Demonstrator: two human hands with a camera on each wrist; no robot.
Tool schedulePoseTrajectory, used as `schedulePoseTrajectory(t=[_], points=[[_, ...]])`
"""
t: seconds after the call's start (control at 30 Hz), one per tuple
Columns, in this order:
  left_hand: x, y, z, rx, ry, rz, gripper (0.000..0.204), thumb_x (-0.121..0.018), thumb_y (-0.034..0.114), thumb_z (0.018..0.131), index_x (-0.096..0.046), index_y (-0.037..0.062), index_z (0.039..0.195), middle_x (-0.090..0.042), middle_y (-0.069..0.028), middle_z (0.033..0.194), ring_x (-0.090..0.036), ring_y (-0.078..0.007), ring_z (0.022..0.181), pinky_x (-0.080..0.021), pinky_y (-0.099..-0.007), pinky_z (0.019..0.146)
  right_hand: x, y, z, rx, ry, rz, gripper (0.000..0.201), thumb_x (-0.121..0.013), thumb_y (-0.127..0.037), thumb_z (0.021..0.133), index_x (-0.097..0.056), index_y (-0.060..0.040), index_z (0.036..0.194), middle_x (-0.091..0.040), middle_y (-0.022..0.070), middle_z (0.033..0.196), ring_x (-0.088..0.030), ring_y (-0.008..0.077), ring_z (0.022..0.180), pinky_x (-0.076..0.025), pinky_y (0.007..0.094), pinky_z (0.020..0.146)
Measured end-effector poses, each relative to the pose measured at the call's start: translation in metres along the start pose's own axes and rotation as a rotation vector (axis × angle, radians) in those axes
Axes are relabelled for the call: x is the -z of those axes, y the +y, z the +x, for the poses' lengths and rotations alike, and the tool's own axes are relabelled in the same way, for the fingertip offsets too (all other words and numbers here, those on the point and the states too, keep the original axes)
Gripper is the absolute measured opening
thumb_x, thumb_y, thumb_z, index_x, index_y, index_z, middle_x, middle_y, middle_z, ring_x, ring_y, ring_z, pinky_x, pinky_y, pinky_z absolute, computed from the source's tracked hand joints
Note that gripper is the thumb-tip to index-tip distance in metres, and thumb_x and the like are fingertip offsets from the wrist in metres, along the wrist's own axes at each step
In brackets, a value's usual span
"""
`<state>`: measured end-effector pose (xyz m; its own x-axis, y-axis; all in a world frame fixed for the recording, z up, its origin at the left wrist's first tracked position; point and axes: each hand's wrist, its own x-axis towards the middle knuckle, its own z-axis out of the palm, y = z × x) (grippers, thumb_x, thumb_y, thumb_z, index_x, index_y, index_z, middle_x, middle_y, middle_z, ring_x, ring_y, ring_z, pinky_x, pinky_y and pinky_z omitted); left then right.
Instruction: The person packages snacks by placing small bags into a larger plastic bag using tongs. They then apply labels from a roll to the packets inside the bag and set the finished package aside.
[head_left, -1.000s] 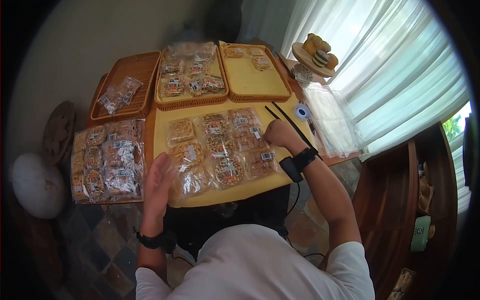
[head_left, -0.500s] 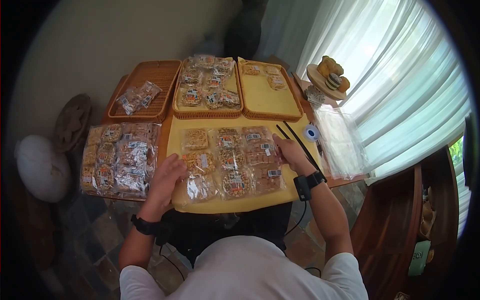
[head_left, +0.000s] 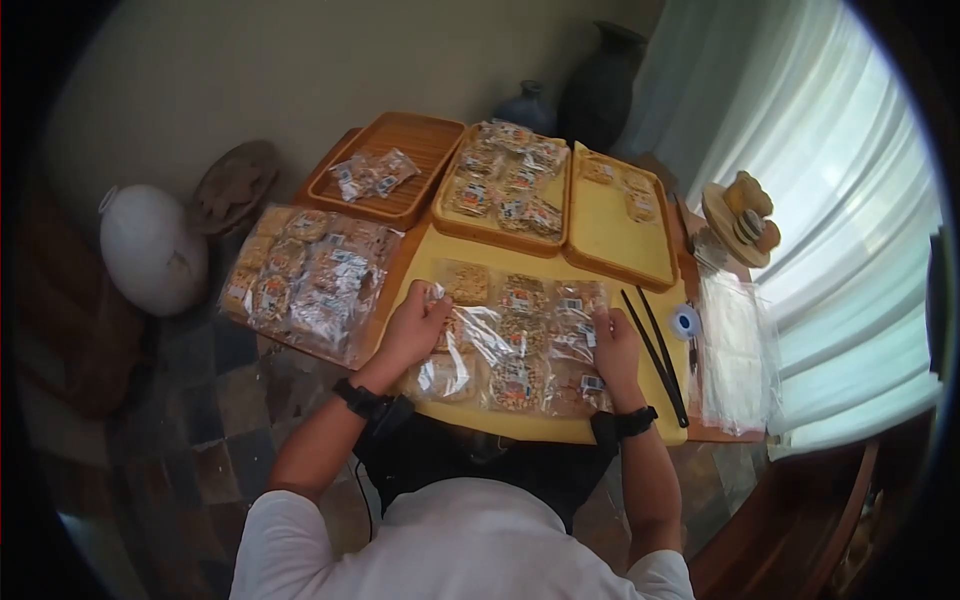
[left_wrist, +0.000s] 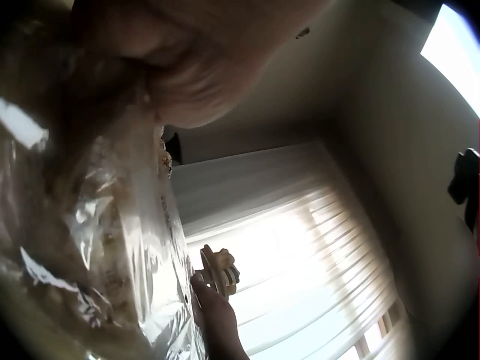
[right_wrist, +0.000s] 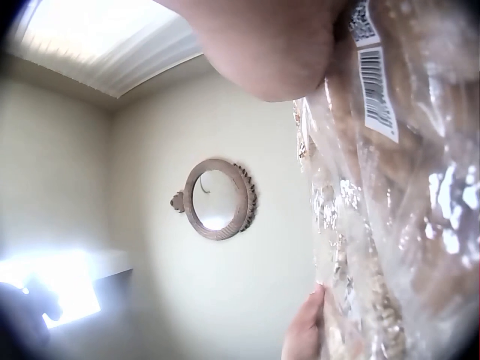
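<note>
A large clear plastic bag (head_left: 515, 345) of several small snack packs, laid out in rows, is in front of me over the yellow cloth. My left hand (head_left: 415, 330) grips its left side, where the film is creased and shiny. At the opposite side, my right hand (head_left: 618, 355) holds the edge, its thumb on top. In the left wrist view the bag's film (left_wrist: 161, 262) runs from the left hand towards the right hand. A barcode label (right_wrist: 376, 90) shows through the plastic in the right wrist view. The fingers under the bag are hidden.
Another filled bag (head_left: 310, 280) lies on the left. Behind stand three wicker trays, the left (head_left: 440, 145), middle (head_left: 500, 235) and right (head_left: 620, 240), with small packs. Black tongs (head_left: 660, 355), a tape roll (head_left: 685, 322) and flat clear bags (head_left: 735, 350) lie right.
My left hand has moved from beside the bag onto its left side and now grips it. The right hand, earlier fisted over the bag's right side, now holds that edge. The head view has swung left.
</note>
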<state>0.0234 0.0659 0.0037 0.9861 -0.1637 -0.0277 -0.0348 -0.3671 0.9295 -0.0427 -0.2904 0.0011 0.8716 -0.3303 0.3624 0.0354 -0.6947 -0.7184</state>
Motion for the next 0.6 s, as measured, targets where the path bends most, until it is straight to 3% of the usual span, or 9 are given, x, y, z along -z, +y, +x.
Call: schedulePoseTrajectory(t=[0.17, 0.23, 0.33, 0.37, 0.4, 0.47, 0.57, 0.6], points=[[0.011, 0.006, -0.003, -0.061, 0.127, 0.012, 0.038, -0.066, 0.038, 0.108, -0.053, 0.0046, 0.121, -0.067, -0.0129, 0.08, -0.069, -0.0272, 0.068, -0.052, -0.0437, 0.065, 0.0, -0.028, 0.01, -0.014, -0.015, 0.018, 0.039, -0.063, -0.037, 0.111, -0.068, 0.001, 0.103, -0.064, 0.0232, 0.075, -0.063, 0.0351, 0.064, -0.047, 0.0457, 0.061], [0.032, 0.034, -0.012, -0.032, 0.105, 0.026, 0.033, -0.066, 0.034, 0.112, -0.054, 0.0048, 0.124, -0.057, -0.0027, 0.078, -0.054, -0.0098, 0.068, -0.044, -0.0329, 0.06, -0.002, -0.046, 0.018, -0.002, 0.011, 0.018, 0.042, -0.063, -0.038, 0.112, -0.068, 0.0023, 0.1, -0.063, 0.0206, 0.074, -0.06, 0.0292, 0.064, -0.047, 0.0438, 0.063], [0.074, 0.073, -0.016, 0.034, 0.125, -0.108, 0.033, -0.066, 0.035, 0.112, -0.056, 0.0047, 0.122, -0.058, -0.0039, 0.082, -0.056, -0.01, 0.073, -0.046, -0.0318, 0.065, -0.009, -0.087, 0.043, 0.123, 0.05, 0.078, 0.043, -0.064, -0.038, 0.112, -0.069, 0.0028, 0.099, -0.062, 0.0188, 0.073, -0.058, 0.0271, 0.065, -0.047, 0.0422, 0.064], [0.093, 0.07, -0.006, -0.046, 0.17, -0.037, 0.034, -0.066, 0.036, 0.111, -0.057, 0.0049, 0.121, -0.059, -0.0035, 0.083, -0.057, -0.0096, 0.075, -0.047, -0.0311, 0.067, -0.019, -0.089, 0.059, 0.1, 0.008, 0.085, 0.042, -0.064, -0.038, 0.111, -0.071, 0.0028, 0.101, -0.064, 0.0181, 0.076, -0.057, 0.0252, 0.068, -0.048, 0.0422, 0.066], [0.116, 0.064, 0.003, -0.125, 0.207, 0.036, 0.034, -0.067, 0.036, 0.111, -0.059, 0.005, 0.121, -0.06, -0.0031, 0.084, -0.057, -0.0093, 0.077, -0.048, -0.0304, 0.069, -0.03, -0.111, 0.069, 0.132, 0.0, 0.128, 0.042, -0.064, -0.038, 0.111, -0.072, 0.0028, 0.103, -0.066, 0.0195, 0.078, -0.06, 0.0273, 0.07, -0.049, 0.043, 0.067], [0.168, 0.065, 0.019, -0.147, 0.256, -0.012, 0.035, -0.069, 0.037, 0.109, -0.059, 0.0052, 0.122, -0.066, -0.0046, 0.086, -0.062, -0.0114, 0.073, -0.05, -0.0337, 0.064, -0.068, -0.153, 0.088, 0.166, -0.002, 0.202, 0.041, -0.065, -0.037, 0.111, -0.073, 0.003, 0.104, -0.069, 0.0225, 0.082, -0.066, 0.0326, 0.075, -0.05, 0.0454, 0.07], [0.262, 0.04, 0.051, -0.142, 0.246, 0.018, 0.034, -0.069, 0.037, 0.11, -0.064, 0.0044, 0.115, -0.067, -0.0003, 0.092, -0.059, -0.0091, 0.08, -0.05, -0.0303, 0.069, -0.139, -0.206, 0.1, 0.166, -0.013, 0.288, 0.042, -0.064, -0.036, 0.11, -0.073, 0.0043, 0.102, -0.072, 0.0263, 0.087, -0.071, 0.0416, 0.082, -0.053, 0.0488, 0.074], [0.286, 0.042, 0.05, -0.145, 0.249, 0.042, 0.033, -0.069, 0.037, 0.11, -0.064, 0.0044, 0.114, -0.066, 0.0007, 0.094, -0.058, -0.0085, 0.081, -0.05, -0.0292, 0.071, -0.159, -0.227, 0.099, 0.082, -0.07, 0.353, 0.043, -0.064, -0.036, 0.11, -0.073, 0.0049, 0.101, -0.073, 0.0267, 0.088, -0.071, 0.0422, 0.081, -0.053, 0.0491, 0.074]])
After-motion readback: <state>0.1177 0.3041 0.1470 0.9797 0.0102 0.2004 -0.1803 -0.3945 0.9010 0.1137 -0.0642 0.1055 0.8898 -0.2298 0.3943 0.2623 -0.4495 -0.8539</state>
